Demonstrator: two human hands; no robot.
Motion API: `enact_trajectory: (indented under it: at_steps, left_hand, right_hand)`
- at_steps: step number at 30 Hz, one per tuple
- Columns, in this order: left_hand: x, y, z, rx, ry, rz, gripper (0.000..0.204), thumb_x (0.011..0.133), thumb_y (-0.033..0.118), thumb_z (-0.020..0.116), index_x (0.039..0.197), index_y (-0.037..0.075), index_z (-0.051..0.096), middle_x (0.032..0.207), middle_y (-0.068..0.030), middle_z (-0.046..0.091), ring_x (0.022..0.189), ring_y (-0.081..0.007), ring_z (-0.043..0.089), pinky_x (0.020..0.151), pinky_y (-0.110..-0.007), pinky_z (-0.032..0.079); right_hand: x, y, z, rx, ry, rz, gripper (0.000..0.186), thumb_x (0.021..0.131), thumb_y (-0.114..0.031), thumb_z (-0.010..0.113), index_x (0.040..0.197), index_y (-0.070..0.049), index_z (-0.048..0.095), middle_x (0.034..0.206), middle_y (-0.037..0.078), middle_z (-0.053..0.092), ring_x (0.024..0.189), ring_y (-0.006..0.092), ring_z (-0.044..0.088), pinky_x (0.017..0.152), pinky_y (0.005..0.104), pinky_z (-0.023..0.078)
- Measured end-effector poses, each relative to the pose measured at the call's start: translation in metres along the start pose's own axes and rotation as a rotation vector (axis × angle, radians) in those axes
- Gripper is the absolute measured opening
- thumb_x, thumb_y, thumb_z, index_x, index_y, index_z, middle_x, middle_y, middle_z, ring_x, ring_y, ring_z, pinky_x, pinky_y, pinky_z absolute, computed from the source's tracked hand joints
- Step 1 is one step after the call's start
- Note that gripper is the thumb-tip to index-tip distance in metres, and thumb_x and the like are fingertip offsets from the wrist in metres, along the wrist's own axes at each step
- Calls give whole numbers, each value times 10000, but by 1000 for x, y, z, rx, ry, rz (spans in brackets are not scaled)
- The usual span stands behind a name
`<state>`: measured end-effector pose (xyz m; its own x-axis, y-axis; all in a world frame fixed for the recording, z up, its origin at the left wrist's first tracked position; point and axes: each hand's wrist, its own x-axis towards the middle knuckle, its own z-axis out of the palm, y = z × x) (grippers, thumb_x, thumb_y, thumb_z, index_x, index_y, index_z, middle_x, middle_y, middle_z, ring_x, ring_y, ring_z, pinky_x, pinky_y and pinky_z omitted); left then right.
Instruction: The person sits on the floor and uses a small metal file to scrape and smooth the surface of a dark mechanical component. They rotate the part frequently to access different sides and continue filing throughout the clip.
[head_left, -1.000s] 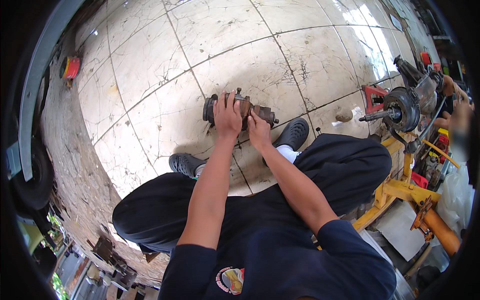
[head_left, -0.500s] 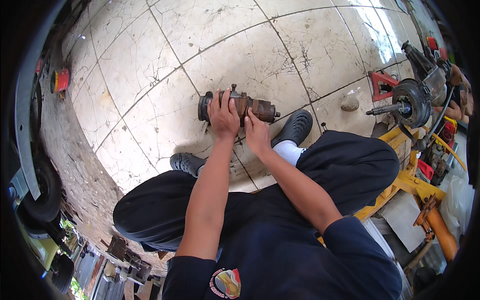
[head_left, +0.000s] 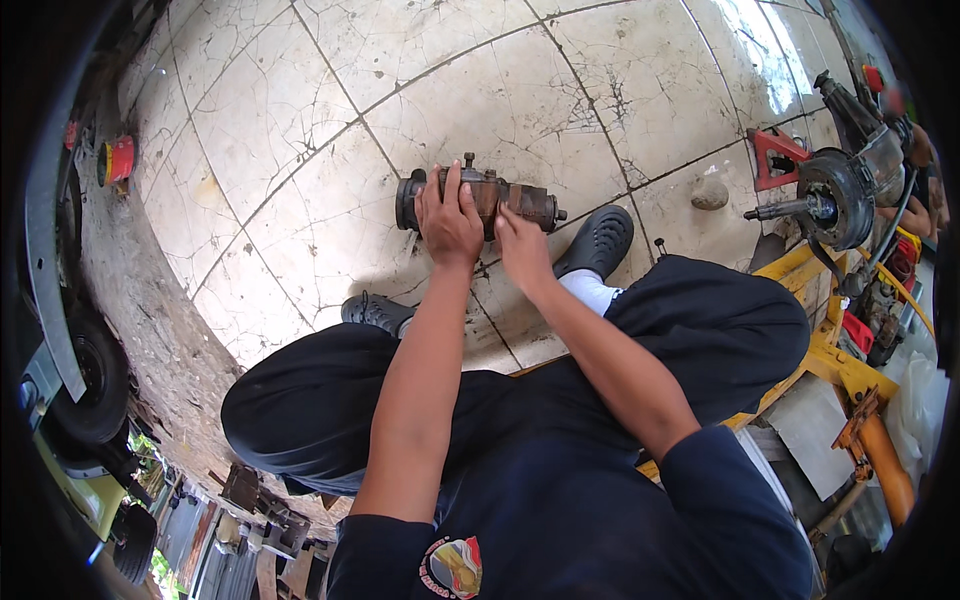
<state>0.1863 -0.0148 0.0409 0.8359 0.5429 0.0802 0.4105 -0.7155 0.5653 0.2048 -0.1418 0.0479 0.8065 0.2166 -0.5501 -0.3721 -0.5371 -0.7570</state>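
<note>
A dark, rusty cylindrical metal assembly [head_left: 530,207] lies sideways on the tiled floor [head_left: 300,200] in front of my feet, with a flange at its left end and a short stub at its right. My left hand [head_left: 450,222] lies over the left half of its top, fingers curved round it. Lower on the near side, my right hand [head_left: 521,250] grips the middle of the body with bent fingers; the fingertips are partly against a brownish band. My dark clogs [head_left: 595,240] rest either side, just below the part.
At right stand an axle assembly with a drum [head_left: 840,195], a red stand [head_left: 775,160] and a yellow frame [head_left: 835,365]; a stone [head_left: 708,195] lies nearby. Another person's arm [head_left: 925,190] shows at the far right. Left are a red tin [head_left: 120,158] and a tire [head_left: 95,375].
The floor and objects shift slightly in view as my head moves. Both hands stay on the metal assembly, with my right fingers moving slightly along its near side.
</note>
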Motion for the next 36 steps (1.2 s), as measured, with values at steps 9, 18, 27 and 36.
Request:
enact_trajectory:
  at_steps: [9, 18, 27, 36]
  left_hand:
    - [-1, 0, 2, 24, 46, 38, 407, 1079, 250, 482, 1438, 119, 623, 1412, -248, 589, 1308, -434, 542, 1128, -522, 391]
    - [1, 0, 1, 22, 41, 46, 411, 1080, 255, 479, 1441, 116, 620, 1405, -260, 589, 1302, -441, 544, 1125, -528, 392]
    - [1, -3, 3, 42, 48, 46, 408, 1075, 258, 488, 1432, 114, 625, 1396, -263, 590, 1287, -440, 551, 1111, -527, 407]
    - [-3, -3, 1, 44, 25, -18, 417, 1072, 297, 492, 1438, 150, 626, 1401, -222, 595, 1318, -393, 546, 1185, -502, 361]
  right_hand:
    - [-15, -16, -9, -75, 6, 7, 422, 1043, -280, 550, 1365, -31, 664, 1088, 281, 719, 1070, 434, 709, 933, 462, 556]
    - [-14, -26, -11, -129, 18, -64, 414, 1044, -225, 545, 1402, -36, 633, 995, 307, 706, 974, 480, 697, 888, 514, 554]
    - [-20, -24, -8, -289, 48, -252, 435, 1043, -166, 547, 1419, 49, 581, 873, 334, 681, 807, 497, 696, 742, 542, 558]
    - [-10, -11, -2, -400, 86, -419, 493, 1043, -167, 555, 1475, 66, 508, 695, 290, 656, 657, 459, 688, 651, 537, 554]
